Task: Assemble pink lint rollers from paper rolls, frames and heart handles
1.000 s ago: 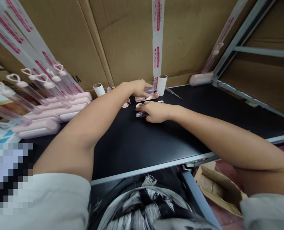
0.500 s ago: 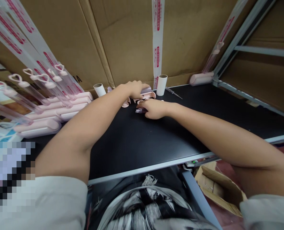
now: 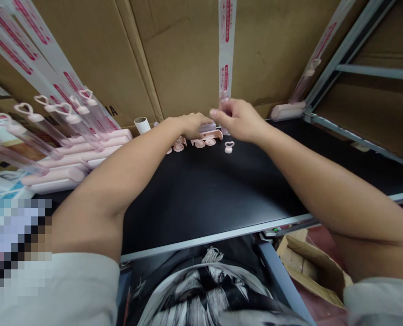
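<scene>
My left hand (image 3: 191,126) lies low over the table's far side, fingers stretched and apart. Its fingertips are at a lilac see-through cylinder (image 3: 208,127) and a pink plastic piece (image 3: 216,134); whether they press on them I cannot tell. Beside it my right hand (image 3: 244,120) is raised, with its fingers curled round a clear pinkish tube (image 3: 225,96) that stands upright. Its thumb points left towards my left hand. Several round pink caps (image 3: 200,143) lie just below my left hand. A pink heart-shaped loop (image 3: 229,147) lies below my right hand.
Several pink rollers with clear handles and heart loops (image 3: 82,154) stand at left. Another pink roller (image 3: 288,110) is at the back right. A white cardboard tube (image 3: 142,125) stands near the cardboard wall (image 3: 184,54). A metal frame (image 3: 344,59) rises at right.
My right hand has lifted from the table and moved right and back, bringing the clear tube upright. The caps and a heart loop now show. My left hand has hardly moved.
</scene>
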Demonstrator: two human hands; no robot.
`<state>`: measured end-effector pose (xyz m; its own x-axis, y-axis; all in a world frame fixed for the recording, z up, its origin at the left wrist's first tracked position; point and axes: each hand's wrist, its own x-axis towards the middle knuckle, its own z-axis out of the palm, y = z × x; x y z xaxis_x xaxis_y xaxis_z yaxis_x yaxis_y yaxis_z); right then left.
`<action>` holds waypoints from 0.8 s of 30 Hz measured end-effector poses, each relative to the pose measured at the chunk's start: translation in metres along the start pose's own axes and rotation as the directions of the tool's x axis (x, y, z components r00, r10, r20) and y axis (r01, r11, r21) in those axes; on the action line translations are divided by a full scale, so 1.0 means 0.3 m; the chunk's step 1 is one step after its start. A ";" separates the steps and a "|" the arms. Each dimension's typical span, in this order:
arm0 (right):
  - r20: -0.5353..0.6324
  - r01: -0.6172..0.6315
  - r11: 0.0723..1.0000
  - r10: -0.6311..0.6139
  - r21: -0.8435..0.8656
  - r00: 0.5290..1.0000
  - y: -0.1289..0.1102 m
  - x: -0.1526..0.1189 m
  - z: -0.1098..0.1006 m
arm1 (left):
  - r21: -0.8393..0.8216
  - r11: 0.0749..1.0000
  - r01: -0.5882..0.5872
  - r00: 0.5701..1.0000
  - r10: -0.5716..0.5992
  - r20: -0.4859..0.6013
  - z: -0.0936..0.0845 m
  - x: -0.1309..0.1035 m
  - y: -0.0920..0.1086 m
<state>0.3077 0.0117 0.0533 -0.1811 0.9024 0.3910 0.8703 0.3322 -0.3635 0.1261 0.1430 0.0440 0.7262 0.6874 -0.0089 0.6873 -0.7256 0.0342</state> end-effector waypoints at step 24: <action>0.484 -0.023 0.965 0.152 -0.261 0.862 0.155 0.025 0.000 | -0.403 0.914 0.041 0.940 -0.172 -0.294 0.049 -0.124 0.084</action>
<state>0.3467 0.0339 0.0394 -0.2455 0.9609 -0.1278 0.9638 0.2278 -0.1389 0.1165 0.0988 0.0304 0.5594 0.7802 0.2799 0.6512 -0.6226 0.4340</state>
